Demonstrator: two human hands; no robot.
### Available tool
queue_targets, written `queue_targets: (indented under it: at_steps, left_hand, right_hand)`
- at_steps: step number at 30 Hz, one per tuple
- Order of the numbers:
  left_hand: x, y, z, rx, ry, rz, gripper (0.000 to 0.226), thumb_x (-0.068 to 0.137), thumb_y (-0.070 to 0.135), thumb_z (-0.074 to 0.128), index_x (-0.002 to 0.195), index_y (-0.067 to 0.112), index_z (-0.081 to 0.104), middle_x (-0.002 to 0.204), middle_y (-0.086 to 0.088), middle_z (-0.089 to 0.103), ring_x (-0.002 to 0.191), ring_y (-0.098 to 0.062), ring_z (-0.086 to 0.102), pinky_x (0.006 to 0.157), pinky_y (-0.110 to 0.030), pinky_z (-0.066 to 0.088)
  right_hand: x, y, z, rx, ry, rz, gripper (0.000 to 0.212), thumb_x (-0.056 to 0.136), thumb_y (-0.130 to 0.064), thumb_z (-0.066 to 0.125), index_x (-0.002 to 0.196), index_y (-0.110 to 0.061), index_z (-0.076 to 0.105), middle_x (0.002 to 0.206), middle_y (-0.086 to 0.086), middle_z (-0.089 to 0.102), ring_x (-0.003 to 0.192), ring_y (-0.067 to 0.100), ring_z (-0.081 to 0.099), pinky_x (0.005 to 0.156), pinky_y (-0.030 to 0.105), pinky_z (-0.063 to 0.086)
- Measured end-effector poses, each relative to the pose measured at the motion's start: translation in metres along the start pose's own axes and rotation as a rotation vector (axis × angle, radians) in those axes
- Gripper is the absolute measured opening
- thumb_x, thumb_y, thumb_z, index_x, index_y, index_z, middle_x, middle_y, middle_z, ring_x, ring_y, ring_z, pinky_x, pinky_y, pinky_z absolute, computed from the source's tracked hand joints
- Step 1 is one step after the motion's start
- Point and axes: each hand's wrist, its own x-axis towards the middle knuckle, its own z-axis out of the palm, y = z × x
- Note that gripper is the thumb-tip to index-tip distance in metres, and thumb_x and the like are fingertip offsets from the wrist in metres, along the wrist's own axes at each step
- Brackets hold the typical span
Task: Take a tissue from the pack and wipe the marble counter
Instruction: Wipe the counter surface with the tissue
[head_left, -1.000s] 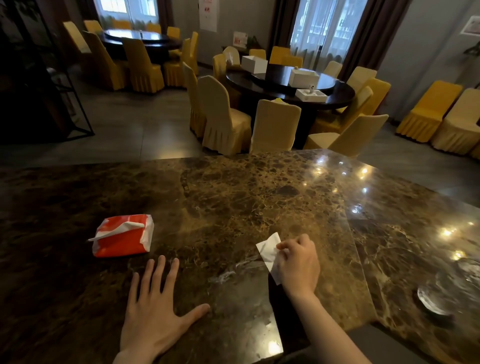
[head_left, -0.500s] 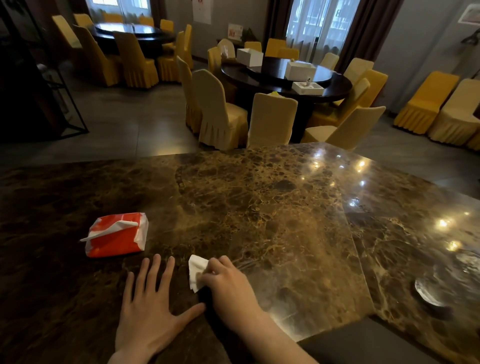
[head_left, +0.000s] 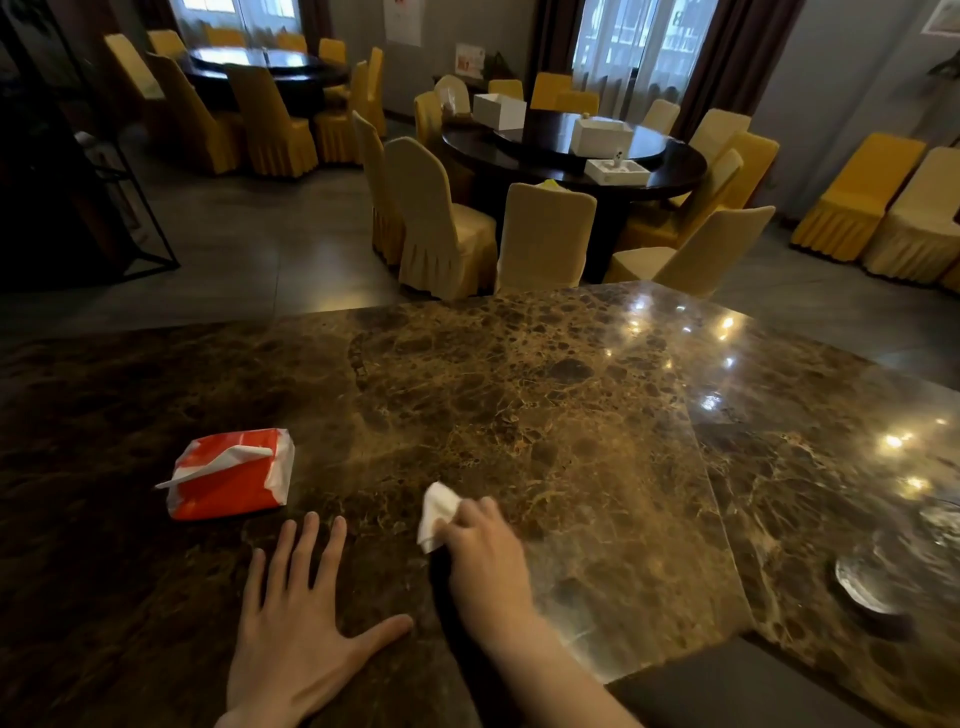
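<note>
Tissue under my right hand, open marble off toward two o'clock.

My right hand (head_left: 480, 545) pinches the crumpled tissue (head_left: 435, 512) against the marble counter (head_left: 545, 415), the wad poking out at its eleven o'clock. My left hand (head_left: 298, 629) lies spread flat at the right's eight o'clock. The tissue pack (head_left: 231, 474) sits at the right hand's ten o'clock, long axis running nine-to-three.

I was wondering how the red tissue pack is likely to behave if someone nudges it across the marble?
The red tissue pack looks like a soft, crinkled plastic wrapper, so it would probably dent rather than stay stiff. It seems light, and the marble counter is glossy, so it would likely slide easily. It lies flat, so tipping or rolling seems unlikely.
</note>
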Motion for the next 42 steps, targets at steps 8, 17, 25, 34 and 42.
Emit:
queue_targets:
  at_steps: [8,17,25,34,42]
  left_hand:
    - [-0.001,0.003,-0.009,0.007,-0.043,-0.016,0.144,0.037,0.117,-0.002,0.148,0.034,-0.042,0.17,0.002,-0.034,0.156,-0.019,-0.031,0.131,-0.051,-0.013]
    - [-0.001,0.012,-0.017,0.027,-0.088,-0.035,0.147,0.032,0.116,-0.006,0.148,0.034,-0.041,0.17,0.001,-0.033,0.156,-0.02,-0.029,0.131,-0.052,-0.013]
    - [-0.002,0.01,-0.018,0.025,-0.108,-0.034,0.146,0.033,0.117,-0.004,0.146,0.034,-0.043,0.17,0.002,-0.034,0.156,-0.02,-0.031,0.131,-0.052,-0.014]
    - [0.001,0.008,-0.015,0.028,-0.083,-0.031,0.143,0.033,0.116,-0.006,0.147,0.037,-0.04,0.171,0.001,-0.032,0.157,-0.021,-0.029,0.131,-0.052,-0.012]
    - [0.0,0.001,-0.005,0.053,-0.018,-0.001,0.129,0.052,0.105,0.01,0.148,0.035,-0.039,0.172,0.001,-0.029,0.157,-0.02,-0.027,0.132,-0.053,-0.008]
  right_hand:
    - [0.015,0.09,-0.046,-0.169,0.049,0.335,0.019,0.093,-0.019,0.064,0.103,-0.021,0.08,0.101,0.0,0.066,0.102,0.022,0.053,0.074,0.034,0.05]
    - [0.013,0.024,-0.011,-0.069,-0.047,-0.045,0.018,0.096,-0.021,0.062,0.106,-0.015,0.076,0.104,0.002,0.067,0.104,0.023,0.054,0.072,0.036,0.053]
    - [0.04,0.077,-0.038,-0.187,0.114,0.372,0.024,0.1,-0.013,0.055,0.112,-0.014,0.076,0.109,0.004,0.066,0.106,0.023,0.055,0.077,0.032,0.052]
    - [0.018,-0.019,-0.01,-0.002,-0.158,-0.133,0.02,0.096,-0.009,0.063,0.111,-0.01,0.076,0.11,0.009,0.066,0.105,0.025,0.05,0.078,0.038,0.052]
    - [-0.005,-0.039,-0.006,-0.007,-0.313,-0.396,0.021,0.092,-0.01,0.064,0.11,-0.007,0.073,0.104,0.012,0.062,0.099,0.029,0.052,0.069,0.038,0.047]
